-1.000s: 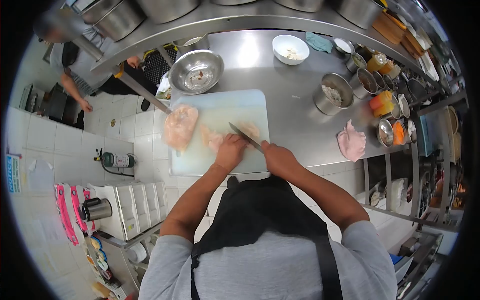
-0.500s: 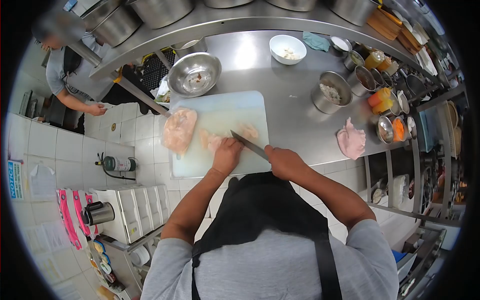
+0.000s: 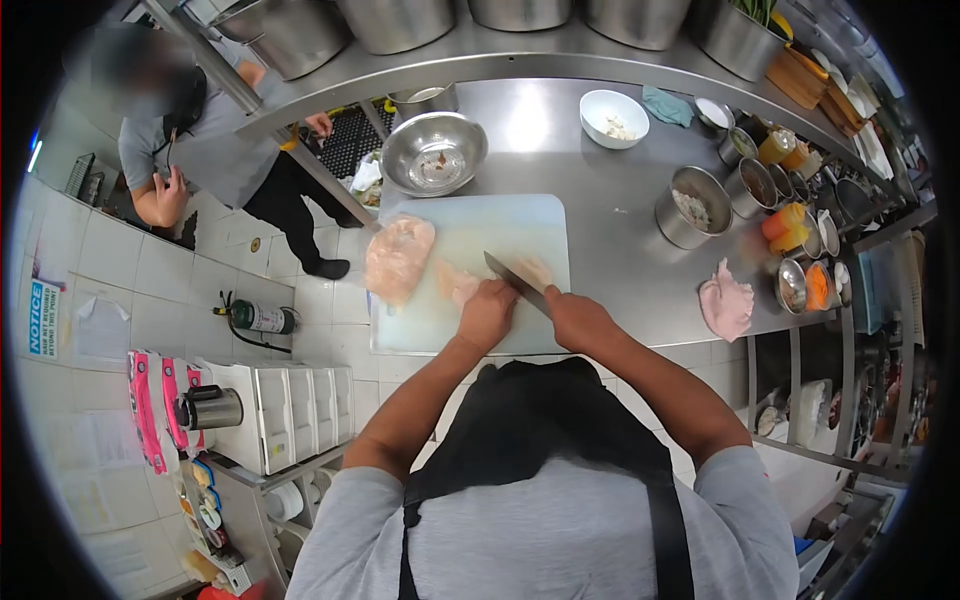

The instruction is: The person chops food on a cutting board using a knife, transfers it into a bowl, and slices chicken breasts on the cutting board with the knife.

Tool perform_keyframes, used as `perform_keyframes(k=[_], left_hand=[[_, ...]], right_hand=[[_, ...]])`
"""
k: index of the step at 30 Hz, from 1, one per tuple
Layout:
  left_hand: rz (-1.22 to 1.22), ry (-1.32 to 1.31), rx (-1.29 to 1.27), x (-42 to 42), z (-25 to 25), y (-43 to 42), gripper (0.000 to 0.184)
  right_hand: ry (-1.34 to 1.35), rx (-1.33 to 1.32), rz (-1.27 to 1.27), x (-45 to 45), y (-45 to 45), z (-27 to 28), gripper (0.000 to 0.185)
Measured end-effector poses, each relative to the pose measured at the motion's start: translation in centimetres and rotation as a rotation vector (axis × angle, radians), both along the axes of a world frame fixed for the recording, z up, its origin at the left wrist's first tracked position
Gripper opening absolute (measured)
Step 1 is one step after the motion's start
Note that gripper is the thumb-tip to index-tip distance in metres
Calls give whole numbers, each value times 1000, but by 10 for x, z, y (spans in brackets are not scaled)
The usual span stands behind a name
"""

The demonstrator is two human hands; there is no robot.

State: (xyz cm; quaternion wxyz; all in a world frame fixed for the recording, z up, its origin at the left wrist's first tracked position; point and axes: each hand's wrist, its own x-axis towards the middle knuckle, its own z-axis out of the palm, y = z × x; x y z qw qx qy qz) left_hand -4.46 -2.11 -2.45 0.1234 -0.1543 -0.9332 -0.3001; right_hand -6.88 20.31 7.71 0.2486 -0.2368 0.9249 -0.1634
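My right hand [image 3: 580, 318] is closed around the handle of a knife [image 3: 518, 282], whose blade points forward and left over the white cutting board [image 3: 500, 210]. My left hand [image 3: 487, 313], its fingers curled, presses on a piece of raw chicken [image 3: 456, 284] close to the left side of the blade. On the other side of the knife lies a cut piece of chicken [image 3: 536, 268]. A bigger slab of raw chicken [image 3: 400, 260] rests at the board's left edge. My fingertips are partly hidden by the hand.
Behind the board stands a steel bowl [image 3: 433, 152]. A white bowl [image 3: 614, 119], a steel pot [image 3: 693, 206] and a pink cloth [image 3: 726, 301] are on the steel table [image 3: 620, 230]. Overhead runs a shelf [image 3: 520, 66] with pots. A co-worker [image 3: 215, 150] stands at the left.
The whole view has shifted, so the table and board appear farther right. My hands stay at the chicken with the knife. The co-worker has stepped nearer the table, hands raised.
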Motion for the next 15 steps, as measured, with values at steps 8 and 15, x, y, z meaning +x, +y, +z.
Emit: perform_keyframes(k=[8,15], left_hand=[[171,10,-136,-13,-14,1,14],[39,9,-112,-10,-21,8,13]], right_hand=[[-34,84,14,1,19,1,29],[25,170,4,20,21,23,27]])
